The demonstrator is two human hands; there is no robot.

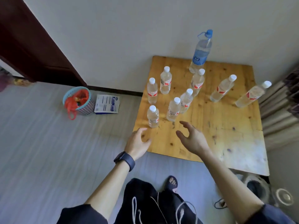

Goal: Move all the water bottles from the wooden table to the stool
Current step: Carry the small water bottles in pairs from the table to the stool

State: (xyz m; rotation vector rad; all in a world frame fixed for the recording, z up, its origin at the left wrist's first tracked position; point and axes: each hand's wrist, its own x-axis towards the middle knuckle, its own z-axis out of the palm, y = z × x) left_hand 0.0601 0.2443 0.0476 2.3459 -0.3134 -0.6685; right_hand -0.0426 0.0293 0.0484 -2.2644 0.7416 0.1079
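**A:** Where are the bottles?

**B:** All on the wooden table [226, 126], standing upright. There are eight small bottles [165, 80], clear, with white caps and red labels. Six of them cluster on the left half and two stand apart toward the right edge. At the back, near the wall, is one large bottle [200, 52] with a blue cap and blue label.

**A:** And your left hand?

**B:** My left hand [137, 143] hangs over the table's near left corner. Its fingers are loosely spread and a little curved, and they hold nothing. The front bottle [152, 117] is just beyond my fingertips, and I am not touching it. A dark watch [124, 160] sits on that wrist.

**A:** The right?

**B:** My right hand [194, 139] is above the tabletop, to the right of the left one. The thumb and fingers are set wide apart in a cupped shape, with nothing between them. They point toward the next bottle [174, 109], which stands near but apart from them.

**A:** What lies around the table?

**B:** On the floor to the left there is a blue mesh basket [80, 102] with a red bag in it, and a printed white packet [107, 103] lies just beside it. A dark door [32, 46] is at the far left. A striped curtain [283, 102] hangs on the right, beside the table's edge.
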